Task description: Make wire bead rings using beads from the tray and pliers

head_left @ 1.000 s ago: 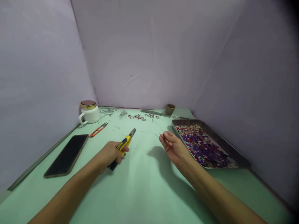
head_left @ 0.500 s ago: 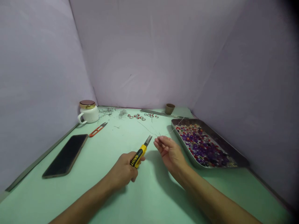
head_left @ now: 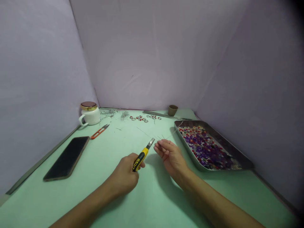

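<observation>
My left hand (head_left: 125, 174) is closed around the yellow-and-black handles of what look like small pliers (head_left: 142, 158). Their short metal tip points up and away, just left of my right fingertips. My right hand (head_left: 172, 158) is closed in a pinch on thin wire (head_left: 175, 131), whose fine strands fan out to the left and right above the fingers. Whatever sits right at the pinch is too small to make out. The pliers' tip and the right fingertips appear slightly apart.
A metal tray (head_left: 201, 167) of mixed beads stands at right. Beaded wire pieces (head_left: 140, 118), wire scraps (head_left: 109, 113), a metal strip (head_left: 161, 114) and a small brown cup (head_left: 172, 110) lie farther back. At left are a lidded white mug (head_left: 91, 116), orange thread snips (head_left: 99, 131) and a phone (head_left: 67, 158).
My left hand has tightened, and the lower yellow handle is now hidden in the fingers. My right hand and the wire have shifted slightly left.
</observation>
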`<action>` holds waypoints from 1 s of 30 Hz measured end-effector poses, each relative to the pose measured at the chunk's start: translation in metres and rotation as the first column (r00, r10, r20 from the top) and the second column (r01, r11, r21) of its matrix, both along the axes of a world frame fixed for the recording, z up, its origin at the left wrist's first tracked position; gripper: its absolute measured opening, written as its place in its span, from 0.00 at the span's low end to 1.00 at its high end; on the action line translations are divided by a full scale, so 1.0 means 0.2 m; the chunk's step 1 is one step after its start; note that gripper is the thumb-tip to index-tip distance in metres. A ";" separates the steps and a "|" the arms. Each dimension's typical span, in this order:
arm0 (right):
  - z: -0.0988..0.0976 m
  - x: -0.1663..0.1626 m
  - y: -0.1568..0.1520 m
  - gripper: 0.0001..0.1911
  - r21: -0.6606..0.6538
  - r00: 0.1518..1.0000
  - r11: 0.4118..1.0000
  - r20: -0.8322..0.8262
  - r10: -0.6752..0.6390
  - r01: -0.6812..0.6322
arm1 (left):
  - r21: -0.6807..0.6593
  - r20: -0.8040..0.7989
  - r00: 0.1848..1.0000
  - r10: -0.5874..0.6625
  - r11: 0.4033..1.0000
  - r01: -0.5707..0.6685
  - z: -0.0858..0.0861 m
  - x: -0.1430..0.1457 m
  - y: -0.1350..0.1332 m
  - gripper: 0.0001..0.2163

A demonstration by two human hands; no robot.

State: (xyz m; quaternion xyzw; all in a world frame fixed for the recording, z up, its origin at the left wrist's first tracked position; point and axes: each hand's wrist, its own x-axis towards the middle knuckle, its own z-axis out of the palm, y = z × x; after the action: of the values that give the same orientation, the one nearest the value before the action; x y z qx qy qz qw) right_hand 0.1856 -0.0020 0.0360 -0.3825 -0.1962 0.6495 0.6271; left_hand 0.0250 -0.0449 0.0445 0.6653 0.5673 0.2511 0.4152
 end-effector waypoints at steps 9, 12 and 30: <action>-0.01 0.06 0.03 0.11 -0.021 0.937 0.977 0.279 0.210 -0.213 | 0.046 -0.104 0.994 -0.024 0.999 0.029 0.02 -0.04 0.00 0.18; -0.01 0.07 0.03 0.11 -0.002 0.916 0.967 0.319 0.243 -0.255 | 0.058 -0.103 0.994 -0.039 0.997 0.045 0.02 -0.04 0.01 0.18; 0.01 0.06 0.03 0.10 0.020 0.903 0.985 0.402 0.150 -0.173 | 0.027 -0.092 0.996 -0.015 0.999 0.017 0.04 -0.08 0.05 0.17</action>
State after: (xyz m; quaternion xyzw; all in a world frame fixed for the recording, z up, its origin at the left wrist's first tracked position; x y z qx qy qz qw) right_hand 0.1969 0.0040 0.0372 -0.4719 -0.3686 0.6020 0.5283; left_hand 0.0082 -0.0349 0.0520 0.6863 0.5768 0.2248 0.3817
